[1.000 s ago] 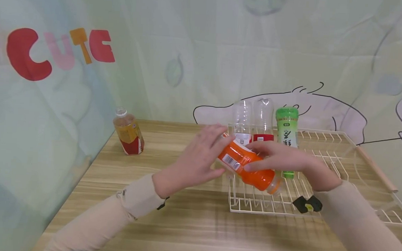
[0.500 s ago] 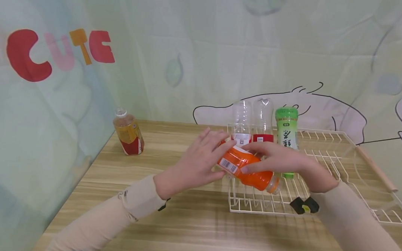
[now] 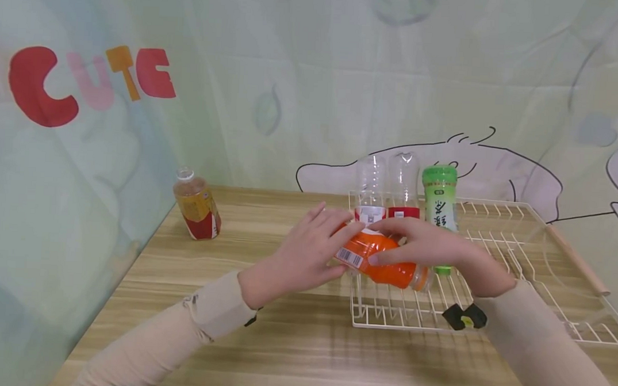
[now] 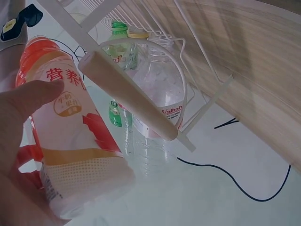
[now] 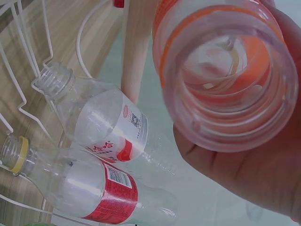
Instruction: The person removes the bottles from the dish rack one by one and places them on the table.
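Note:
Both hands hold an empty orange plastic drink bottle (image 3: 388, 273) in the air over the left part of the white wire rack (image 3: 412, 328). It lies slanted, its uncapped mouth pointing right and slightly down. My left hand (image 3: 306, 250) grips the base end, thumb across the white label side of the bottle (image 4: 77, 136) in the left wrist view. Nearer the neck, my right hand (image 3: 426, 244) holds the bottle from above. The right wrist view looks straight into the open mouth. Behind the hands, two clear bottles (image 3: 371, 181) and a green bottle (image 3: 440, 193) stand upside down in the rack.
A bottle with a yellow and red label (image 3: 199, 211) stands upright at the table's left. The rack carries a wooden bar (image 3: 577, 259) on its right side. A printed curtain (image 3: 251, 98) hangs behind the wooden tabletop (image 3: 260, 352).
The orange bottle has tipped closer to level, its mouth end rising slightly. Both hands keep their hold on it and have shifted only a little.

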Demonstrator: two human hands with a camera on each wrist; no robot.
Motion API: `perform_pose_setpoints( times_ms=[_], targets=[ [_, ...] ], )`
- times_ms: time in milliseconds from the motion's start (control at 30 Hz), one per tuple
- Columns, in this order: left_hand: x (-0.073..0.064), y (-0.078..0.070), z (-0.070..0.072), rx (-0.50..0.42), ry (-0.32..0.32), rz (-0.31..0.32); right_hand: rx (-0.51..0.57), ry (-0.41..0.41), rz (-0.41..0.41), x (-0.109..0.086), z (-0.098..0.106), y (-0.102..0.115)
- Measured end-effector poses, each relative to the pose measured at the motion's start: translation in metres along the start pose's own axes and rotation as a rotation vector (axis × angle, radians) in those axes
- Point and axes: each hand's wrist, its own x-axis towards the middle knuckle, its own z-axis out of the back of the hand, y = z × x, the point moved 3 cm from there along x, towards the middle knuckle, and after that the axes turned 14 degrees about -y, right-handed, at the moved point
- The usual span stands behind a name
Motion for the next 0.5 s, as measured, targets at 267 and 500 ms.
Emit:
perform_pose_setpoints(
  times_ms=[267,500],
  targets=[
    [0.0004,0.0012,0.0013,0.044,-0.047,-0.035,0.031,-0.017,0.022,0.0015,0.0,0.0007],
    [0.0002,0.0013,0.001,0.067,-0.05,-0.04,0.014,-0.029,0.043,-0.0003,0.0001,0.0045]
  ],
)
